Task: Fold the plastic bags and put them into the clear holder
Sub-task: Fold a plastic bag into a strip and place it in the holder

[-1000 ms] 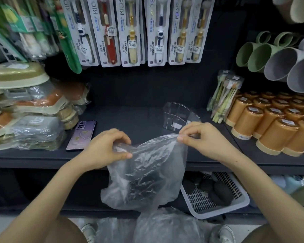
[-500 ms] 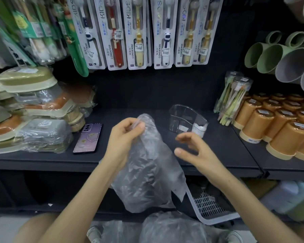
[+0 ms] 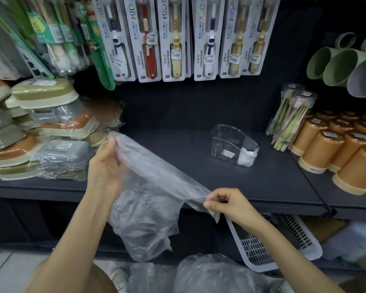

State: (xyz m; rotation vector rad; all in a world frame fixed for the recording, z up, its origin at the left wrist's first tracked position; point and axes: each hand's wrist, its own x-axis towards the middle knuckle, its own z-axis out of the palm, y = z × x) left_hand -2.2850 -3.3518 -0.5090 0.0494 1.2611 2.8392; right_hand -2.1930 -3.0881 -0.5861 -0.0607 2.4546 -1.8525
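Note:
A thin clear plastic bag [image 3: 152, 187] is stretched slantwise between my two hands in front of the dark shelf [image 3: 262, 187]. My left hand [image 3: 106, 163] grips its upper end near the stacked soap boxes. My right hand [image 3: 226, 205] pinches its lower end at the shelf's front edge, and the bag's loose part hangs down below. The clear holder [image 3: 232, 142] stands upright on the shelf to the right of the bag, with a white folded bag [image 3: 246, 156] in its right end. More crumpled plastic bags [image 3: 209, 275] lie on the floor below.
Wrapped soap boxes [image 3: 51, 140] are stacked at the left of the shelf. Orange cups [image 3: 336, 151] and a tube of toothbrushes [image 3: 290, 117] stand at the right. Packaged toothbrushes [image 3: 173, 39] hang above. A white basket [image 3: 268, 250] sits under the shelf.
My right hand has taken hold of the bag's lower end and pulled it down and to the right. My left hand moved left with the upper end, stretching the bag out.

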